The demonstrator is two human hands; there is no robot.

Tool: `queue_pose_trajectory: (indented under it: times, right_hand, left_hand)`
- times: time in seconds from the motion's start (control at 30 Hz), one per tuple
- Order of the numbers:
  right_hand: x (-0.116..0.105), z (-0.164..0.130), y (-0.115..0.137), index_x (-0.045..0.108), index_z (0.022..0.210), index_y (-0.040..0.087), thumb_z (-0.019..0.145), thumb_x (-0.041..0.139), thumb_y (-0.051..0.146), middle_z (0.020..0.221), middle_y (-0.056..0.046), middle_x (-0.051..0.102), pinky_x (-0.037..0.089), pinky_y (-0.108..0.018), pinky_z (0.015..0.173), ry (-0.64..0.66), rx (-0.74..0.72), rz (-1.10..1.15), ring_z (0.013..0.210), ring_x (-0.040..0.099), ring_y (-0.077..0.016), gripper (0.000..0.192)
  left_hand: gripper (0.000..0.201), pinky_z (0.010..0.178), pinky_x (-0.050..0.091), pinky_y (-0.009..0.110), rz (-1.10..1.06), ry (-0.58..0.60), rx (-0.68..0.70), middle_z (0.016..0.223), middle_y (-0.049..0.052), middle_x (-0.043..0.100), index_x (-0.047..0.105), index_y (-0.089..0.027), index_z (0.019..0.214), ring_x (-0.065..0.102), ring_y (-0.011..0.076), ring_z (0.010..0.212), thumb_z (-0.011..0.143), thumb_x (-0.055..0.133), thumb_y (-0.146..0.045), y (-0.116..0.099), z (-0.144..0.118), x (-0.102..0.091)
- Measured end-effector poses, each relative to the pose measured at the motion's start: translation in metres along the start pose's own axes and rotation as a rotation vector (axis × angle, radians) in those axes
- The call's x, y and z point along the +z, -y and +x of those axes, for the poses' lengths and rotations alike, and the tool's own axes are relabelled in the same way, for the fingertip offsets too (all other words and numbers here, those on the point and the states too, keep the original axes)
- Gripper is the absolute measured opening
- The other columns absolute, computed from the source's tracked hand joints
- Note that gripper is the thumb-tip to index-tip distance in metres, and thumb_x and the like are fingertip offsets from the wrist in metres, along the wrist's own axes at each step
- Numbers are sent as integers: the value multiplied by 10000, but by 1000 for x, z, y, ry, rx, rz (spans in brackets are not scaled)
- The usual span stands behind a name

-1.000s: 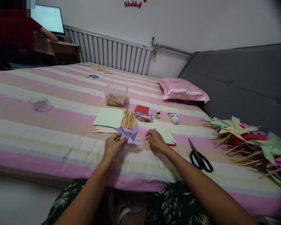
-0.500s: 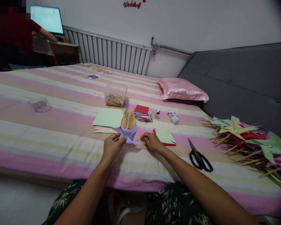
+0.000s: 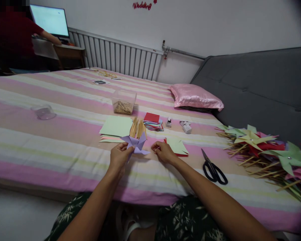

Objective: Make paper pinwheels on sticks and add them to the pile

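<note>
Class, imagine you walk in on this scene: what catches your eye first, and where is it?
Centre stage, the left hand pinches a folded purple paper pinwheel above the striped bed, with the right hand beside it. At the right edge lies a colourful heap of finished pinwheels; black scissors rest nearby.

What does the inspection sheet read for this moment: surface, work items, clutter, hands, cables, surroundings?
Surface: striped bed cover, pink and pale green.
Work items: purple paper pinwheel; wooden sticks; green paper sheet.
Clutter: black scissors; stack of coloured squares; clear box; finished pinwheels.
Hands: left hand pinches the pinwheel; right hand beside it, fingers curled; contents unclear.
Cables: nothing seen.
Surroundings: pink pillow, radiator, another person at a monitor.
</note>
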State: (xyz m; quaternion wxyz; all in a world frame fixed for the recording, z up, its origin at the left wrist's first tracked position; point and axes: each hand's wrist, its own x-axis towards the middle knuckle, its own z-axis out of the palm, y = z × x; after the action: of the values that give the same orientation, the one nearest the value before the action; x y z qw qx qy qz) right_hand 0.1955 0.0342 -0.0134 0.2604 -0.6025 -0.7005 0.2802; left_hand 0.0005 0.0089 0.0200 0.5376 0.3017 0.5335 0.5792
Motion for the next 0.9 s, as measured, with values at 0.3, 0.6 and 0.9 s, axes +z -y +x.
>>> queue_pose_trajectory:
  times: [0.3, 0.6, 0.9]
  right_hand:
    - [-10, -3, 11, 677, 866, 143, 728, 428, 26, 871, -81, 704, 451, -267, 744, -73, 79, -147, 795, 638, -168, 308]
    - [-14, -4, -1, 716, 827, 212, 688, 537, 74, 873, -24, 720, 434, -241, 726, -33, 54, -261, 815, 630, -171, 265]
    - [-15, -2, -6, 715, 779, 222, 691, 604, 130, 810, -22, 714, 423, -254, 683, -1, 1, -273, 768, 624, -177, 169]
  left_hand:
    - [316, 482, 374, 198, -20, 14, 12, 594, 1, 615, 581, -129, 667, 541, 110, 512, 411, 753, -199, -1, 0, 0]
    - [335, 505, 393, 205, -21, 4, 8, 605, 0, 614, 578, -129, 695, 552, 117, 529, 416, 750, -198, 1, 0, -1]
    - [311, 499, 404, 210, -9, 0, 20, 603, 13, 631, 592, -133, 685, 571, 132, 531, 428, 755, -197, 0, 0, -1]
